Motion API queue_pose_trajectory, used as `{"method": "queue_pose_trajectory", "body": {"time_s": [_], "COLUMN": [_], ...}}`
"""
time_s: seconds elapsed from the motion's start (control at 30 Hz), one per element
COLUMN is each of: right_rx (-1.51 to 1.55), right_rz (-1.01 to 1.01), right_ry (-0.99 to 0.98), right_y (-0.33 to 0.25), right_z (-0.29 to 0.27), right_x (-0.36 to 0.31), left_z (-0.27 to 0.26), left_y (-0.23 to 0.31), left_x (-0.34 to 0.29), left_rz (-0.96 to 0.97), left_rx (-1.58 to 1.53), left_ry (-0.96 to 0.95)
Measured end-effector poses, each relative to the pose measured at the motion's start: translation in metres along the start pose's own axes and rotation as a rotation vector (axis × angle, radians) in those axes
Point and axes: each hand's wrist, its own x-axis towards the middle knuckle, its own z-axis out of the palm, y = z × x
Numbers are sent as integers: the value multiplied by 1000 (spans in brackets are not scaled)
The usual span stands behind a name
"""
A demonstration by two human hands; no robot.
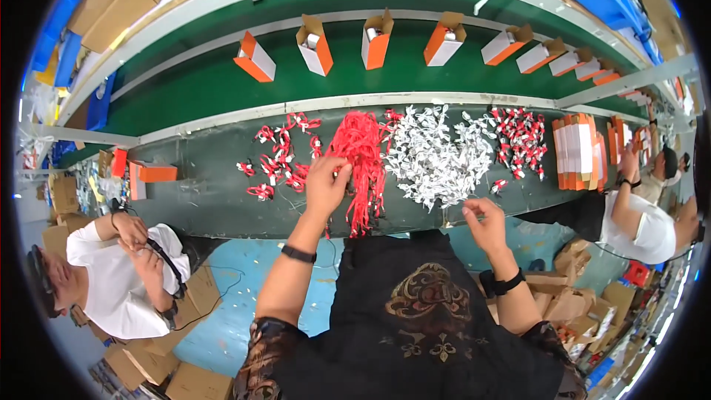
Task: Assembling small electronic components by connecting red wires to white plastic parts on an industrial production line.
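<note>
A long heap of red straps (362, 141) lies across the middle of the dark bench, its ends trailing toward the front edge. My left hand (326, 184) is at its left side, fingers curled and closed on a red strap, though the fingertips partly cover it. To the right spreads a big pile of white looped cords (437, 155). My right hand (486, 226) is just in front of that pile by the bench's front edge, fingers loosely bent and apart, with nothing visible in them. Small looped red cords (280, 155) are scattered left of the straps.
Beyond the white pile sit small red-and-white pieces (521, 141) and stacked orange-and-white cartons (578, 152). Open orange-and-white boxes (378, 41) line the green conveyor belt (200, 67). One co-worker (122, 274) sits at left, another (637, 222) at right.
</note>
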Motion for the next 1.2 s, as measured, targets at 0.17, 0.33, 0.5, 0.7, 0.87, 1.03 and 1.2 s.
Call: {"method": "queue_pose_trajectory", "body": {"time_s": [0.17, 0.33, 0.5, 0.7, 0.87, 1.03, 1.2], "right_rx": [122, 108, 300, 480, 868, 784, 992], "right_rz": [-148, -442, -676, -1017, -590, -626, -180], "right_ry": [-63, -172, -392, -647, -1066, -1164, -1243], "right_y": [-17, -53, -100, -153, -198, -252, -246], "right_z": [7, 9, 22, 73, 5, -55, -48], "right_x": [22, 58, 77, 87, 91, 81, 58], "left_z": [-84, -133, -153, -166, -196, -128, 0], "left_y": [86, 160, 220, 267, 238, 168, 197], "left_x": [-6, -1, -13, -21, -50, -64, -51], "left_rz": [-222, -139, -70, -48, -1, -86, -341], "left_rx": [-785, -771, -1012, -1145, -1044, -737, -1338], "left_ry": [-65, -87, 57, -82, 230, 150, 20]}}
